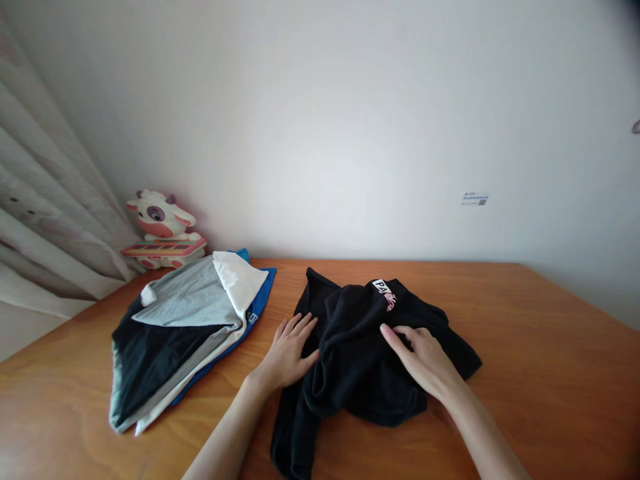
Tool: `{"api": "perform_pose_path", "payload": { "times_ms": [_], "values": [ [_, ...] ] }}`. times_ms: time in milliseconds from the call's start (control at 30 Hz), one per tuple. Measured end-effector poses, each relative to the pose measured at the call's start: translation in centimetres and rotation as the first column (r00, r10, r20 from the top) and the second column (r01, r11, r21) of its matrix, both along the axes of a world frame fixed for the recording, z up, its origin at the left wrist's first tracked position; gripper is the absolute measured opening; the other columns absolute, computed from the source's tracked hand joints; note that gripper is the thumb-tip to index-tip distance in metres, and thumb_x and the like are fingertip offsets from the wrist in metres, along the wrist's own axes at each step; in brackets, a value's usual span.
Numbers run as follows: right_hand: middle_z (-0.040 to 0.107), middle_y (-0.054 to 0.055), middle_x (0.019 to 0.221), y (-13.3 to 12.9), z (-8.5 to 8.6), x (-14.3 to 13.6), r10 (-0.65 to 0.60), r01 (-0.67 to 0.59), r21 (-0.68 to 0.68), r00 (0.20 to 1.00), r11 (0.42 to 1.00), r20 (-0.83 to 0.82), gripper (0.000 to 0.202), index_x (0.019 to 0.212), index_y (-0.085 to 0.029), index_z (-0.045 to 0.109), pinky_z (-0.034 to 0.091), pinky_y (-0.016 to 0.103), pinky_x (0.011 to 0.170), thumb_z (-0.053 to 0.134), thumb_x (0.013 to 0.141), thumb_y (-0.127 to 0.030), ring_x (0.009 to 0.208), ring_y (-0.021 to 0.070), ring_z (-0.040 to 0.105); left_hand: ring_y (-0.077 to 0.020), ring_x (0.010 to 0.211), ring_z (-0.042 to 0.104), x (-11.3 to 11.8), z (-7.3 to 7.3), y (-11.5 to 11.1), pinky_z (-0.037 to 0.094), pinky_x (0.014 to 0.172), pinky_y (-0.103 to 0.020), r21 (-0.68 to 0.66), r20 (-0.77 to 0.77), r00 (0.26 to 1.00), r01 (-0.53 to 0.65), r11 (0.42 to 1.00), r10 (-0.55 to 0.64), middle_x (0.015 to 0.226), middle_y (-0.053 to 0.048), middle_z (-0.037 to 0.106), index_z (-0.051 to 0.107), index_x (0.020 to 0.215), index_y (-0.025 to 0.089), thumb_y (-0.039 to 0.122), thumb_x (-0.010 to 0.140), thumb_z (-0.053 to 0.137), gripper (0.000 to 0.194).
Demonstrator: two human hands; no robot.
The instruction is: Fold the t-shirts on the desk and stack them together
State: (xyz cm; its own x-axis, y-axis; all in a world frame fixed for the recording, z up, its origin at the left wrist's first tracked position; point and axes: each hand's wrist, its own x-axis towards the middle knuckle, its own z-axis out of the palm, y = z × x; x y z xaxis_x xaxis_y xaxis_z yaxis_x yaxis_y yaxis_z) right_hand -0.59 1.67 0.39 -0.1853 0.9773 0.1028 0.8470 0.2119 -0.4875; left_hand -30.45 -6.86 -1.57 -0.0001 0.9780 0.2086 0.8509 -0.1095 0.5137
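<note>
A crumpled black long-sleeved top (360,353) lies in front of me, with a white "PA" patch and a pink print showing near its upper part. One sleeve stretches down toward the near edge of the view. My left hand (293,350) rests flat on the left side of the top, fingers spread. Over the middle of the fabric, my right hand (425,357) has its thumb and bent forefinger close together, pinching the cloth just below the print. The other right fingers are partly hidden behind the hand.
To the left lies a stack of garments (185,293) in grey, black, white and blue. Behind it, a cow-shaped toy keyboard (163,230) stands against the wall beside a pale curtain (45,193). The wooden table (545,373) extends right; a small label (475,199) is on the wall.
</note>
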Motion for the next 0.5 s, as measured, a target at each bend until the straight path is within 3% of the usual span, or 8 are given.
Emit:
{"api": "perform_pose_path", "payload": {
  "times_ms": [133,200,267,300,367,433,500],
  "values": [
    [0.065,0.026,0.128,-1.7,-1.6,-2.8,0.039,-0.057,0.126,0.990,0.990,0.139,0.082,0.130,-0.018,0.069,0.050,0.064,0.087,0.068,0.074,-0.078,0.121,0.0500,0.059,-0.0380,0.123,0.060,1.7,1.1,-0.4,0.045,0.103,-0.054,-0.031,-0.166,0.986,-0.012,0.999,0.007,0.131,-0.016,0.068,0.071,0.124,0.022,0.033,0.085,0.067,0.040],
    [0.061,0.024,0.139,-1.8,-2.0,-3.4,0.138,-0.155,0.101,0.977,0.983,0.160,0.071,0.136,-0.020,0.065,0.047,0.064,0.095,0.075,0.078,-0.059,0.129,0.0470,0.055,-0.0322,0.105,0.067,2.9,2.0,-0.7,0.047,0.094,-0.045,-0.037,-0.171,0.984,0.050,0.998,-0.056,0.109,-0.012,0.074,0.074,0.104,0.021,0.024,0.084,0.065,0.023],
    [0.059,0.017,0.147,-1.3,-2.0,-3.3,0.299,-0.311,0.050,0.940,0.949,0.163,0.051,0.136,-0.028,0.065,0.044,0.061,0.101,0.069,0.086,-0.032,0.138,0.0393,0.051,-0.0251,0.090,0.070,3.7,2.7,-1.0,0.048,0.085,-0.035,-0.064,-0.086,0.982,0.165,0.984,-0.170,0.092,-0.008,0.075,0.072,0.089,0.020,0.021,0.084,0.064,0.010],
    [0.059,0.012,0.149,-0.9,-1.9,-3.0,0.368,-0.382,0.053,0.913,0.923,0.177,0.047,0.131,-0.032,0.068,0.042,0.059,0.104,0.062,0.087,-0.018,0.141,0.0354,0.049,-0.0216,0.083,0.070,3.9,2.9,-1.1,0.048,0.079,-0.031,-0.088,-0.016,0.974,0.225,0.970,-0.227,0.085,-0.005,0.075,0.071,0.084,0.020,0.023,0.087,0.063,0.009],
    [0.057,0.006,0.152,0.1,-1.7,-2.1,0.419,-0.456,0.132,0.877,0.880,0.237,0.056,0.116,-0.036,0.076,0.038,0.059,0.107,0.050,0.083,0.000,0.144,0.0311,0.046,-0.0164,0.068,0.068,3.7,3.2,-1.4,0.046,0.067,-0.026,-0.124,0.112,0.955,0.287,0.950,-0.274,0.073,-0.002,0.073,0.070,0.077,0.020,0.035,0.094,0.060,0.025],
    [0.057,0.005,0.152,1.2,-1.6,-0.7,0.341,-0.408,0.255,0.901,0.877,0.269,0.058,0.106,-0.036,0.079,0.036,0.060,0.107,0.045,0.081,0.004,0.142,0.0317,0.048,-0.0161,0.068,0.067,3.1,3.1,-1.4,0.047,0.068,-0.026,-0.076,0.152,0.967,0.216,0.973,-0.203,0.072,-0.002,0.072,0.071,0.077,0.021,0.042,0.100,0.053,0.036],
    [0.061,0.008,0.146,2.1,-1.7,0.8,0.211,-0.267,0.329,0.958,0.906,0.195,0.046,0.112,-0.033,0.077,0.041,0.059,0.103,0.050,0.087,-0.007,0.134,0.0343,0.055,-0.0213,0.086,0.069,2.2,2.7,-1.1,0.050,0.083,-0.031,0.070,0.111,0.994,-0.003,0.998,-0.005,0.087,-0.005,0.075,0.073,0.088,0.021,0.040,0.099,0.054,0.029]
  ]
}}
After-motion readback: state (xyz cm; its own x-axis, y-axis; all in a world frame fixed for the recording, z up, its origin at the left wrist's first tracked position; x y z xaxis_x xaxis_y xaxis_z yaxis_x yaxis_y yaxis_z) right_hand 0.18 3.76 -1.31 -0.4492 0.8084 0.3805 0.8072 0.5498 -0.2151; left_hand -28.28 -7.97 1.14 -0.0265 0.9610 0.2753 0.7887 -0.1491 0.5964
